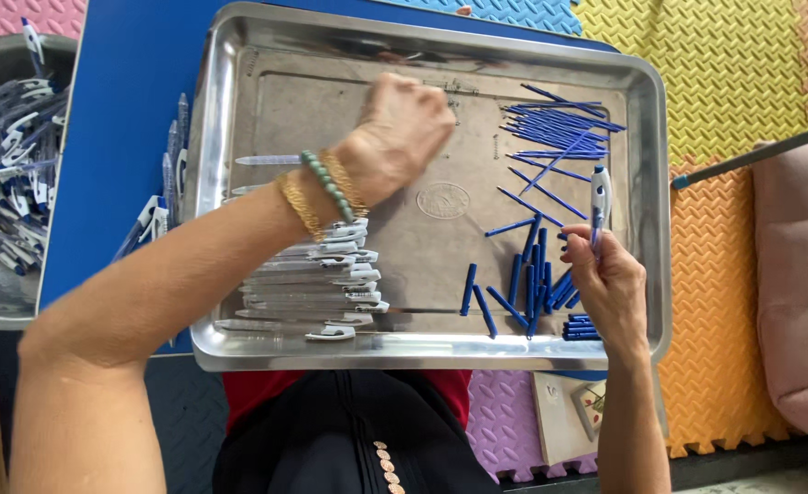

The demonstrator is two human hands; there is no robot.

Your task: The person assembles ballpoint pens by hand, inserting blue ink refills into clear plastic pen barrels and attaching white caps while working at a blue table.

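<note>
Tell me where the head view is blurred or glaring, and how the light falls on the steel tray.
Head view: even, soft daylight, no hard shadows; the rectangular steel tray shows only dull sheen along its rim, no harsh glare. The left hand is motion-blurred at the knuckles near the small springs. The right hand, holding a white-and-blue pen upright, is sharp, as are the thin blue refills.

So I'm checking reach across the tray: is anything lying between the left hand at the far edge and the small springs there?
Nothing visible does. The left hand is right beside the small springs on the bare floor of the metal tray; its fingers hide whatever lies directly beneath them.
</note>
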